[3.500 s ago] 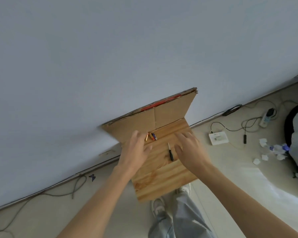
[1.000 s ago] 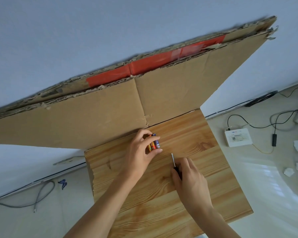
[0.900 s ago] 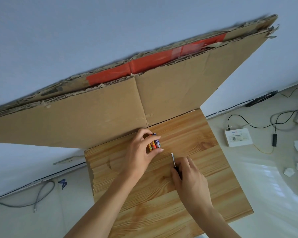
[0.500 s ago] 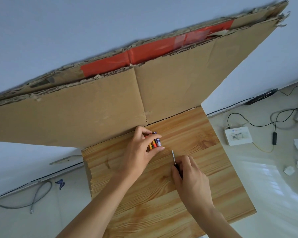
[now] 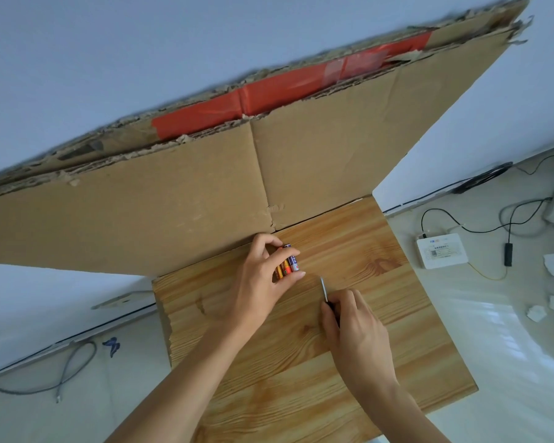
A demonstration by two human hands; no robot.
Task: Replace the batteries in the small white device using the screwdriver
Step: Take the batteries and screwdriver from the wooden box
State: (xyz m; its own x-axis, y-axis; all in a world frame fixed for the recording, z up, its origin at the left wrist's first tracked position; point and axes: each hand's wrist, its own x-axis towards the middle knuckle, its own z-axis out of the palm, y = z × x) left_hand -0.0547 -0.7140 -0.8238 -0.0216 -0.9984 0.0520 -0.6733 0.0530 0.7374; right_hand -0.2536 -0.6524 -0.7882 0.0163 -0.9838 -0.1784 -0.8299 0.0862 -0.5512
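Together, we work over a wooden board (image 5: 381,251): our left hand (image 5: 259,282) pinches a cluster of batteries (image 5: 288,263) between thumb and fingers, while our right hand (image 5: 355,330), just beside it, grips the screwdriver (image 5: 324,287), tip pointing away. Cardboard (image 5: 141,212) stands beyond both hands.

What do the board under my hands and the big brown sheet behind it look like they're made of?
Board: wood or a wood-look laminate, smooth with a slight sheen; grain lines and a knot show. Brown sheet: corrugated cardboard, matte, with ragged torn top edges and a fold crease.
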